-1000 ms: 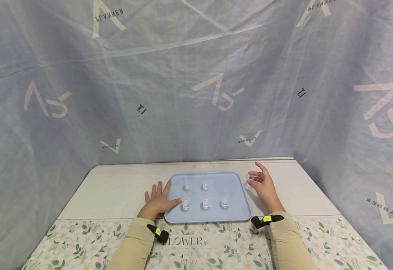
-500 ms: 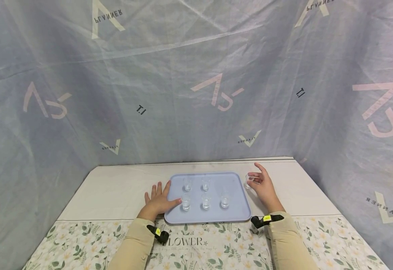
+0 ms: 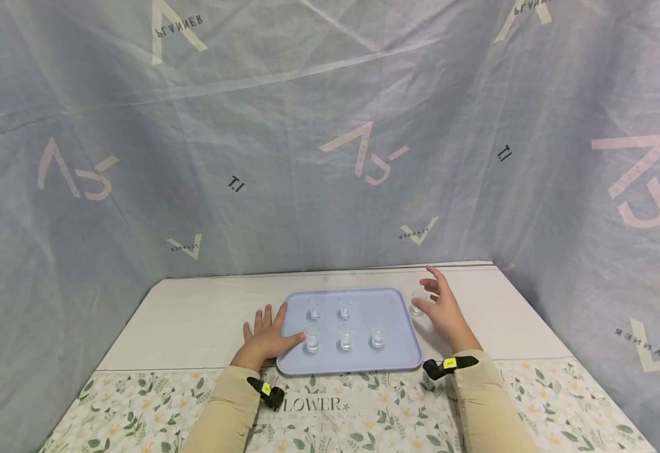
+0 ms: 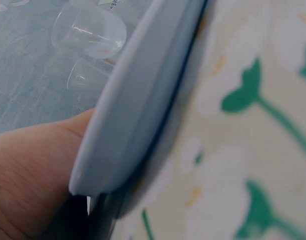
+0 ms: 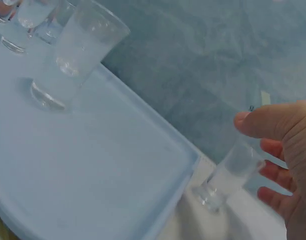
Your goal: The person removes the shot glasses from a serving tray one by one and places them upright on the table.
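Observation:
A light blue tray [image 3: 393, 303] carries several small clear shot glasses, among them one at the front right [image 3: 377, 340]. My left hand [image 3: 267, 340] lies spread at the tray's left edge, its thumb reaching over the rim toward the front-left shot glass [image 3: 312, 343]. Just outside the tray's right edge, another shot glass [image 5: 225, 177] stands on the white tabletop. Around it my right hand [image 3: 444, 311] hovers with fingers parted; in the right wrist view the thumb is above the rim and the fingertips are close beside the glass.
A white and floral-patterned cover [image 3: 330, 434] lies on the table, with lettering in front of the tray. Grey printed fabric [image 3: 307, 220] hangs behind and along both sides. The two back glasses on the tray are on its left and middle.
My right fingers have spread away from the shot glass they were pinching, and the hand has shifted slightly. The glass stays beside the tray; my left hand keeps its place.

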`<state>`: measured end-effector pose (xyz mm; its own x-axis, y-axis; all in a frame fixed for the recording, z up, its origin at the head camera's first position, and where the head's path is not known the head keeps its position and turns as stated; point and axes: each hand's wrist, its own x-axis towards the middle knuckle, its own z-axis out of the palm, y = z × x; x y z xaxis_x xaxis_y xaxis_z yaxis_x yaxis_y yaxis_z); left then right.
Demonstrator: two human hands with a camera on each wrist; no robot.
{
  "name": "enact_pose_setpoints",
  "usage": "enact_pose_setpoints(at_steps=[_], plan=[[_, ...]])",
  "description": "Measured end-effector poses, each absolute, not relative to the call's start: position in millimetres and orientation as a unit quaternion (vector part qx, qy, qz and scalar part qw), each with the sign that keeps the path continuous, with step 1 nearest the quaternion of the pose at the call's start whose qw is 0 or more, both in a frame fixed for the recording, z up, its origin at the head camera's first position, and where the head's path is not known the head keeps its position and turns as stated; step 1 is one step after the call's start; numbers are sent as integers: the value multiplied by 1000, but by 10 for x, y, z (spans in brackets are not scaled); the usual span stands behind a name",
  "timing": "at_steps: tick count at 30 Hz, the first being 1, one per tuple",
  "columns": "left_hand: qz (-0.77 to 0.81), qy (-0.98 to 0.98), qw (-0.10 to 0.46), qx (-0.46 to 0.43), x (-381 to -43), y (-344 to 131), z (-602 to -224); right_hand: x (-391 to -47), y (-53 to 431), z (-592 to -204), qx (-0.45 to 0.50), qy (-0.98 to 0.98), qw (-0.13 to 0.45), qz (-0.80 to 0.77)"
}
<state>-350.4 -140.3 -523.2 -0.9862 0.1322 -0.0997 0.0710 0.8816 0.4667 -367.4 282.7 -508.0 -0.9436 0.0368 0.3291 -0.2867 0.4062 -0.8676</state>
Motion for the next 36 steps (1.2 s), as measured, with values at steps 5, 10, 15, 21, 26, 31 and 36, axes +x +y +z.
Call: enact_pose_setpoints(at_steps=[5,10,15,21,26,31,36], plan=[[228,970,69,57,-3569,-1425,-5336,-3657,2758,-4981,104,-833,189,510],[231,969,67,57,-3561,-1412,-5270,-3606,2666,-4897,134,-815,222,519],[232,969,62,55,-3512,-1391,-5170,-3451,2551,-4750,179,-784,231,547],[226,971,65,52,-3487,-1391,-5166,-3409,2504,-4861,217,-766,202,570],[229,970,65,52,-3485,-1386,-5167,-3406,2472,-5013,247,-752,165,588],[223,971,63,53,-3487,-1393,-5173,-3365,2402,-5118,270,-753,126,587],[221,972,67,52,-3488,-1391,-5172,-3324,2337,-5180,299,-737,83,600]])
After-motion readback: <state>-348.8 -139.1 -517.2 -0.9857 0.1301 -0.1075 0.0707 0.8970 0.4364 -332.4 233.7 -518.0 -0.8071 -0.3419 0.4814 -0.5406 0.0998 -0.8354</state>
